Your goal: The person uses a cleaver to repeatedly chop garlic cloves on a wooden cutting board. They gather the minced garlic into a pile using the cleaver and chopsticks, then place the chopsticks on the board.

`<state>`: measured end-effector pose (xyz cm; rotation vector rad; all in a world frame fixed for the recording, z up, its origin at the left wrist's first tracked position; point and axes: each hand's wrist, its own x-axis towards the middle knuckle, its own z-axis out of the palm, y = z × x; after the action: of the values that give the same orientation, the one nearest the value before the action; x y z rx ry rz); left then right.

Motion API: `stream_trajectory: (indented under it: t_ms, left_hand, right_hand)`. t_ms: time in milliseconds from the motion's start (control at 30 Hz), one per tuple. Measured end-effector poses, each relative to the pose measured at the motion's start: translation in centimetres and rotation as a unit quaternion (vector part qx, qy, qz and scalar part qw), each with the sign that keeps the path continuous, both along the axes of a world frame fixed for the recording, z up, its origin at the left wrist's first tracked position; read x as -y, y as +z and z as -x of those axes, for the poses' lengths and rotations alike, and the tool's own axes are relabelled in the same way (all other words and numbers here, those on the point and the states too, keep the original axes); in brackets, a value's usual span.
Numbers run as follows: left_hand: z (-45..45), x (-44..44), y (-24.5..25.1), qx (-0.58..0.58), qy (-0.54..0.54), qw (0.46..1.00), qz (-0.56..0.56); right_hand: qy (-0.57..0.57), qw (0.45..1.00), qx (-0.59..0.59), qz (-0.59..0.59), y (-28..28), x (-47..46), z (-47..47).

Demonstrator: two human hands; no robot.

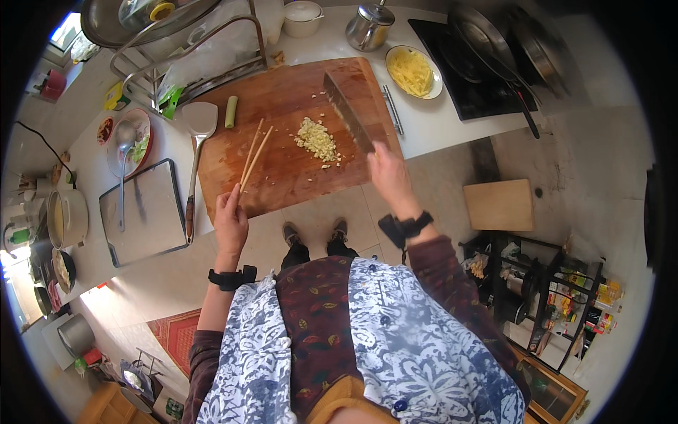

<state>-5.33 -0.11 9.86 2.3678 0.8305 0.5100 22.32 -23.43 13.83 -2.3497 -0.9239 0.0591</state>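
My left hand (231, 220) holds a pair of wooden chopsticks (256, 153) near the front left edge of a wooden cutting board (286, 185). In my right hand (391, 172) is the handle of a cleaver (347, 114), whose blade bears small bits and is over the board's right part. Finely chopped pale pieces (316, 139), perhaps garlic, lie in a heap between the chopsticks and the blade. A short green stalk (231, 112) rests on the board's upper left. Beside it, a metal wok spatula (199, 124) overlaps the board's left edge, its wooden-ended handle towards me.
A plate of yellow shreds (410, 72) stands right of the board, by a black cooktop (439, 69) with pans. A metal pot (370, 27) is behind. Left are a dish with a ladle (125, 135) and a dark-rimmed tray (145, 212). A metal rack (233, 74) borders the board's back.
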Motion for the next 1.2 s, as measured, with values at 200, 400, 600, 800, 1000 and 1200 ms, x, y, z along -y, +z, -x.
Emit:
stream_trajectory:
  t_ms: [200,400,600,800,1000,1200]
  left_hand:
    - [0.5,0.7,-0.4,-0.010,0.025,0.999,-0.019]
    - [0.5,0.9,-0.4,-0.018,0.053,0.998,-0.010]
    - [0.8,1.2,-0.3,-0.022,0.067,0.997,-0.028]
    - [2.0,1.8,0.3,-0.028,0.086,0.996,-0.022]
    - [3.5,2.5,0.1,-0.036,0.104,0.994,-0.029]
    - [3.7,2.8,-0.3,-0.019,0.110,0.994,-0.021]
  right_hand:
    - [0.101,0.993,0.034,0.044,0.8,-0.9,-5.1]
    - [0.129,0.989,-0.063,0.026,2.6,1.7,-1.5]
    - [0.122,0.988,-0.086,0.034,1.7,0.4,0.0]
    - [0.146,0.986,-0.078,0.024,1.6,0.3,0.6]
    - [0.160,0.985,-0.065,0.024,1.3,0.5,0.9]
    - [0.167,0.983,-0.066,0.031,1.5,0.7,1.7]
